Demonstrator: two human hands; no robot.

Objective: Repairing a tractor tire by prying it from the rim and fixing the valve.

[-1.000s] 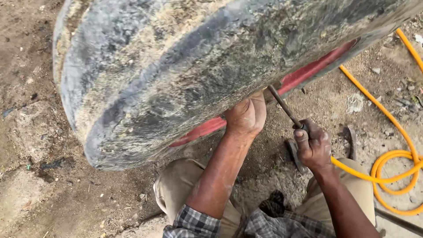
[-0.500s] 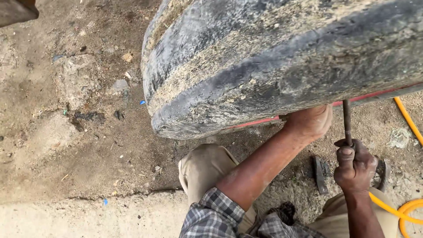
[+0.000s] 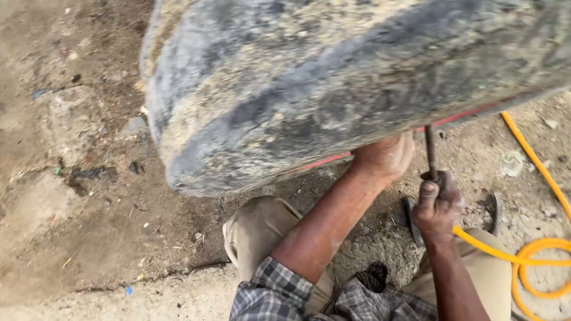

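A big worn black tyre with a red strip along its lower edge fills the top of the head view. My left hand presses up against the tyre's underside near the red strip, fingers hidden under the rubber. My right hand is closed around a thin metal rod that stands almost upright with its top at the tyre's edge. My knees in tan trousers sit below the tyre.
An orange hose loops over the ground at the right. A dark metal tool lies on the dirt behind my right hand, another to its right. Dusty, stony ground with a concrete ledge spreads at the left.
The view has swung so more ground shows at the left. My right hand turned the rod from slanted to nearly upright. My left hand stays under the tyre.
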